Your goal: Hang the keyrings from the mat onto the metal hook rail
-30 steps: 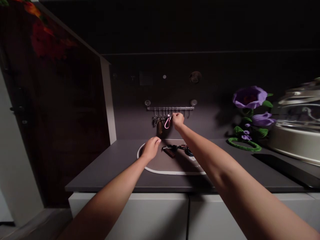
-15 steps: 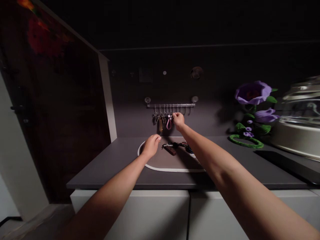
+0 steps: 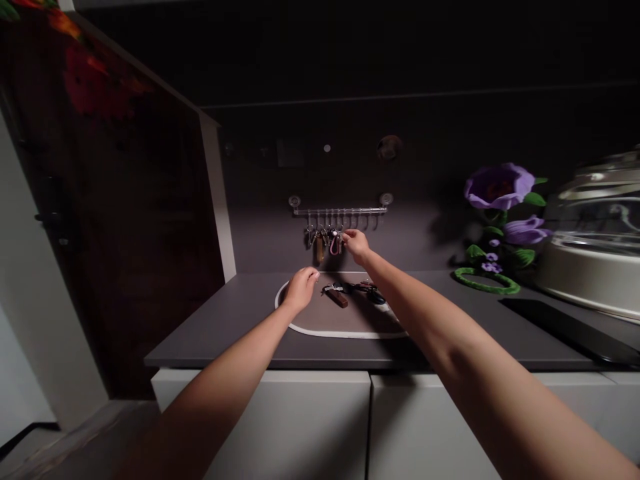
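Above the table's back edge (image 3: pixel 255 277), our right hand (image 3: pixel 356 245), grip narrow, contents unclear, seems busy with hooked keys (image 3: pixel 320 247); next needs steadiness.

On the tabletop (image 3: pixel 200 337) lies a mat (image 3: pixel 320 323) with loose keys (image 3: pixel 336 297) on it. Behind and above, a hook rail (image 3: pixel 345 211) is fixed to the wall (image 3: pixel 425 250); hanging keys (image 3: pixel 320 248) fill its left half. The right hand (image 3: pixel 355 245) is at their right end, the left hand (image 3: pixel 300 288) over the mat's left part. To the right stand a flower ornament (image 3: pixel 500 198), then a container (image 3: pixel 593 277), a slab (image 3: pixel 570 327) before them.
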Action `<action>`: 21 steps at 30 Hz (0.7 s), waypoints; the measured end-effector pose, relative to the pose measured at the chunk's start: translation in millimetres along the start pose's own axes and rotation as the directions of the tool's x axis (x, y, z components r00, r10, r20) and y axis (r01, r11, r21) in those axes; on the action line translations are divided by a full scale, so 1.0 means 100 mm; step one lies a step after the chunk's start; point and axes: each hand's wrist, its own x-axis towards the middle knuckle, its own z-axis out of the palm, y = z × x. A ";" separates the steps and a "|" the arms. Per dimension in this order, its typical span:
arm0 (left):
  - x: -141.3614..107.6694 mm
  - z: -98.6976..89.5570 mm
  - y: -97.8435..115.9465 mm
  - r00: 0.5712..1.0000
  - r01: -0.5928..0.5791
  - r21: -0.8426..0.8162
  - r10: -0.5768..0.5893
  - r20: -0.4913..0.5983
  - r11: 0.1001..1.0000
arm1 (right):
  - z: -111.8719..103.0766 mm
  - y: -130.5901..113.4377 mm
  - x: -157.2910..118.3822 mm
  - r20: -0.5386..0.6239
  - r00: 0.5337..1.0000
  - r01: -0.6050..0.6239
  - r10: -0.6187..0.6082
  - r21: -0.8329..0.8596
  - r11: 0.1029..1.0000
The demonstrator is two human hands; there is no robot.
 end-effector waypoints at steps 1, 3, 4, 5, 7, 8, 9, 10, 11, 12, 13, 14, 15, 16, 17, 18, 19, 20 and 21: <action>0.00 0.00 0.01 1.000 0.006 -0.008 -0.007 -0.004 1.000 | -0.01 -0.02 -0.03 -0.010 1.000 -0.022 0.022 -0.004 1.000; 0.00 -0.01 0.04 1.000 0.018 -0.030 -0.018 -0.012 0.999 | -0.02 -0.09 -0.09 -0.024 0.998 -0.063 0.063 -0.009 0.998; 0.00 -0.01 0.06 1.000 0.023 -0.041 -0.023 -0.016 0.999 | -0.03 -0.13 -0.13 -0.021 0.997 -0.077 0.077 -0.007 0.997; 0.01 -0.01 0.07 0.999 0.027 -0.049 -0.028 -0.020 0.998 | -0.04 -0.18 -0.18 -0.012 0.996 -0.092 0.092 -0.001 0.996; 0.02 -0.01 0.09 0.999 0.037 -0.065 -0.039 -0.021 0.997 | -0.06 -0.28 -0.28 0.019 0.993 -0.118 0.118 0.023 0.993; 0.03 -0.01 0.10 0.999 0.044 -0.075 -0.045 -0.016 0.996 | -0.07 -0.33 -0.33 0.045 0.991 -0.129 0.127 0.044 0.991; 0.04 -0.01 0.11 0.999 0.051 -0.087 -0.052 -0.006 0.995 | -0.08 -0.38 -0.38 0.072 0.989 -0.133 0.128 0.068 0.989; 0.06 -0.02 0.12 0.998 0.060 -0.100 -0.060 0.006 0.993 | -0.09 -0.43 -0.43 0.108 0.986 -0.135 0.124 0.097 0.986; 0.08 -0.03 0.13 0.998 0.069 -0.105 -0.067 0.021 0.992 | -0.11 -0.48 -0.49 0.148 0.981 -0.146 0.128 0.118 0.982; 0.10 -0.04 0.15 0.996 0.082 -0.098 -0.079 0.033 0.992 | -0.12 -0.51 -0.54 0.180 0.975 -0.157 0.132 0.134 0.978; 0.12 -0.05 0.16 0.996 0.085 -0.092 -0.082 0.040 0.992 | -0.14 -0.54 -0.59 0.200 0.971 -0.163 0.132 0.148 0.975; 0.14 -0.06 0.18 0.995 0.090 -0.090 -0.086 0.052 0.992 | -0.16 -0.56 -0.64 0.215 0.968 -0.164 0.129 0.157 0.974; 0.17 -0.06 0.20 0.994 0.096 -0.095 -0.090 0.067 0.991 | -0.18 -0.57 -0.69 0.225 0.967 -0.159 0.121 0.160 0.974; 0.19 -0.07 0.23 0.992 0.111 -0.103 -0.104 0.073 0.988 | -0.19 -0.57 -0.74 0.233 0.966 -0.150 0.110 0.161 0.976; 0.20 -0.06 0.25 0.992 0.115 -0.116 -0.107 0.070 0.987 | -0.21 -0.56 -0.78 0.239 0.966 -0.137 0.097 0.158 0.978; 0.22 -0.05 0.27 0.992 0.120 -0.128 -0.113 0.063 0.984 | -0.22 -0.54 -0.83 0.245 0.966 -0.122 0.082 0.153 0.981; 0.23 -0.03 0.29 0.992 0.126 -0.143 -0.120 0.050 0.982 | -0.24 -0.51 -0.87 0.250 0.966 -0.106 0.066 0.147 0.984; 0.24 -0.01 0.30 0.991 0.132 -0.155 -0.128 0.036 0.979 | -0.25 -0.48 -0.92 0.253 0.966 -0.088 0.052 0.135 0.987; 0.24 0.03 0.30 0.990 0.142 -0.164 -0.140 0.023 0.976 | -0.27 -0.45 -0.96 0.255 0.966 -0.070 0.038 0.117 0.991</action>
